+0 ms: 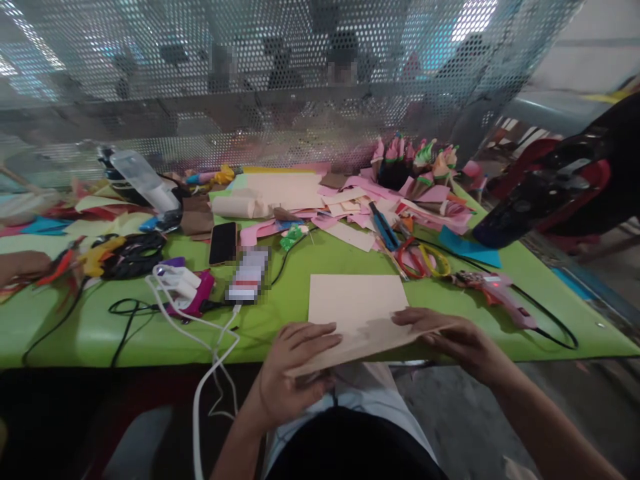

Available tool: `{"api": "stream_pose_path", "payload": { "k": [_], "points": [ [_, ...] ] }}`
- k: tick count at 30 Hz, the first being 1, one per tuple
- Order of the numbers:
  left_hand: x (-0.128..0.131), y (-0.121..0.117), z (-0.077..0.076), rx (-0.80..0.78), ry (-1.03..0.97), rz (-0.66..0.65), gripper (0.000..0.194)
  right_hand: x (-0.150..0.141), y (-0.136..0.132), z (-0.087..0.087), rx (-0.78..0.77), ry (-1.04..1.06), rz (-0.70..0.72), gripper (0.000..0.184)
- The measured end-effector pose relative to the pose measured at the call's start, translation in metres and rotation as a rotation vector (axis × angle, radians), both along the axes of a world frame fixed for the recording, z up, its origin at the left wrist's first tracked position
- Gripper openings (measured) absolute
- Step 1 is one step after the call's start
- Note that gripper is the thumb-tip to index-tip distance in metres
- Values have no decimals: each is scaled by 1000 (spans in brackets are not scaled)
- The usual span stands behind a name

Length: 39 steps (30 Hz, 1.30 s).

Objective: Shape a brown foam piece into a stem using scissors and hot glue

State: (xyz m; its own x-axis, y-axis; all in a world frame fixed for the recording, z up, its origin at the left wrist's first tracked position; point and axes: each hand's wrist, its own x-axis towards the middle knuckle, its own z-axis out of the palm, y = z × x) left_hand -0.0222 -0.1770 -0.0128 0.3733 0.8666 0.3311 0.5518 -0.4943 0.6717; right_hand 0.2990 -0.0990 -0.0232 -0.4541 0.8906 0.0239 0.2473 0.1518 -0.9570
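Note:
A cream sheet of paper (357, 293) lies over the front edge of the green table, its near part lifted toward me. My left hand (300, 367) grips its near left side, fingers on top and thumb beneath. At the near right corner, my right hand (450, 337) pinches the same sheet between fingers and thumb. To the right of the paper rest yellow-handled scissors (434, 260) and a pink glue gun (505, 300) with a small red light. A blue utility knife (384, 227) lies beyond the sheet.
On the left are a magenta power strip (197, 293) with white cables, a lit phone (249, 275) and a dark phone (223, 243). Paper scraps (350, 200) cover the back before a perforated metal screen (300, 80). A dark bottle (515, 203) stands at the right.

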Motion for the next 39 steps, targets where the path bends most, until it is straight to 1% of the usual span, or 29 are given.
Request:
{"api": "stream_pose_path", "payload": {
  "k": [1, 3, 4, 5, 7, 10, 11, 13, 15, 16, 17, 19, 20, 22, 26, 31, 35, 39],
  "points": [
    [0, 1, 0, -36, -50, 41, 40, -1, -1, -1, -76, -21, -53, 46],
    [4, 2, -1, -104, -150, 195, 30, -3, -2, -5, -194, -58, -152, 52],
    [6, 3, -3, -152, -177, 261, 29, -4, -3, -6, -225, -62, -181, 55],
    [9, 4, -5, -205, -184, 286, 29, -6, -3, -7, -239, -55, -199, 56],
    [15, 5, -8, -248, -158, 364, 32, -8, -4, -7, -240, -22, -230, 53],
    [23, 8, -11, -242, -22, 505, 35, -12, -6, -7, -187, 19, -297, 47],
    [25, 9, -11, -237, 29, 544, 35, -12, -7, -8, -158, 20, -330, 49],
    [29, 12, -13, -220, 95, 593, 32, -14, -8, -11, -96, 6, -387, 59],
    [33, 15, -14, -183, 117, 618, 24, -14, -9, -14, -29, -5, -426, 67],
    [35, 17, -15, -158, 128, 629, 25, -14, -10, -15, 7, -24, -432, 66],
    [36, 19, -15, -131, 147, 642, 32, -14, -10, -16, 42, -59, -425, 61],
    [38, 21, -16, -74, 204, 661, 48, -13, -11, -16, 109, -168, -384, 43],
    [39, 23, -15, -46, 237, 659, 53, -12, -11, -15, 138, -226, -355, 36],
    [39, 24, -16, 5, 295, 635, 56, -11, -12, -15, 180, -304, -310, 30],
    [36, 27, -18, 36, 350, 578, 48, -8, -14, -14, 213, -360, -290, 32],
    [34, 29, -22, 52, 374, 569, 42, -7, -9, -15, 207, -385, -297, 34],
    [35, 32, -22, 25, 389, 553, 40, -8, -5, -15, 223, -393, -308, 35],
    [35, 36, -17, -31, 403, 541, 39, -8, -5, -15, 245, -409, -316, 33]
  ]
}}
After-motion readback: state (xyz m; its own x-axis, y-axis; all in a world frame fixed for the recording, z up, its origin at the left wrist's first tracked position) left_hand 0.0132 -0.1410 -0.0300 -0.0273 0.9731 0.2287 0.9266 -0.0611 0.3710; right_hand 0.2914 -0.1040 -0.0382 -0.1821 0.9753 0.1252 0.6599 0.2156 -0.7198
